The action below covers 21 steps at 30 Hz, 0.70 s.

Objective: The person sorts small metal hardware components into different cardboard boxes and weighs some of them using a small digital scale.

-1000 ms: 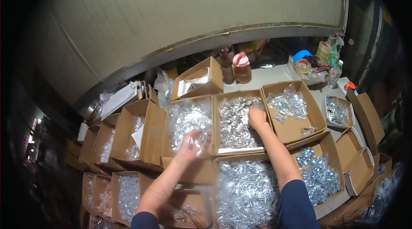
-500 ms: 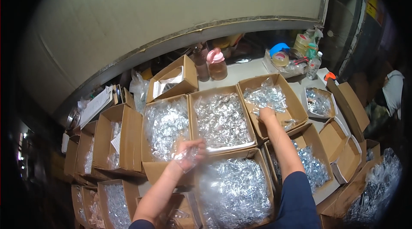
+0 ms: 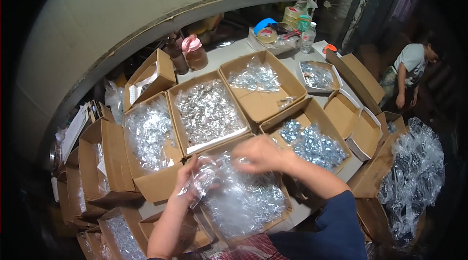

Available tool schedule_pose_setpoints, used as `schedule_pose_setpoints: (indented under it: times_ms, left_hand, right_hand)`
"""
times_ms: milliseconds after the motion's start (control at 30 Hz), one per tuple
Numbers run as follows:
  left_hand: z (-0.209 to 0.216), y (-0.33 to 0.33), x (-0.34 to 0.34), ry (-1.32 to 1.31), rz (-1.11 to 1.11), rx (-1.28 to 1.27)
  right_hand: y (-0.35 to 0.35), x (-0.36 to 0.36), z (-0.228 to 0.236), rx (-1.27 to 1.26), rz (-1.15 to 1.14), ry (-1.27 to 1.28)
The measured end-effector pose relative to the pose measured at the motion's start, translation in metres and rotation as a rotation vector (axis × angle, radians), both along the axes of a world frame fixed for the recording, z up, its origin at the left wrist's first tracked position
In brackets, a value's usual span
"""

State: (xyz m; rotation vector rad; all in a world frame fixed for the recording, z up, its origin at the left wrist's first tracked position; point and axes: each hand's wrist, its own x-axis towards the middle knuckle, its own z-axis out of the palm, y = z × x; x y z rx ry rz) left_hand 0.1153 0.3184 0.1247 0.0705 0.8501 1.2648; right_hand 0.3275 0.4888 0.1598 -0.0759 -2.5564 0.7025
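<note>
My left hand (image 3: 187,182) is closed around a crumpled clear plastic bag (image 3: 205,178), above a cardboard box (image 3: 288,207) full of small bagged metal hardware (image 3: 248,206). Close to the bag's right side is my right hand (image 3: 262,154), its fingers curled together and blurred. What those fingers hold is hidden. Beyond both hands stands a box of loose shiny metal pieces (image 3: 209,113). A partly filled box (image 3: 258,106) of small clear packets (image 3: 256,77) lies to its right, and one with bluish metal parts (image 3: 317,145) sits nearer on the right.
More open boxes (image 3: 109,162) line the left side. A pink-lidded jug (image 3: 196,55), a clear bottle (image 3: 308,38) and a tray with tape rolls (image 3: 268,35) stand at the back. A large pile of plastic bags (image 3: 413,179) and a person (image 3: 410,67) are at the right.
My right hand has left the far box of packets and come back beside my left hand. The view has shifted right, and a person now shows at the right.
</note>
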Motion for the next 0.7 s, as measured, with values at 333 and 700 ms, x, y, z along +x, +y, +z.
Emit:
schedule_pose_setpoints:
  times_ms: [333,700]
  left_hand:
    - [0.034,-0.125,-0.004,0.298,0.085,-0.047]
    - [-0.008,-0.23,0.007,0.781,0.237,-0.293]
  right_hand:
    - [0.14,0.108,-0.146,-0.098,-0.924,-0.601]
    - [0.019,0.035,-0.03,-1.663,-0.084,0.313]
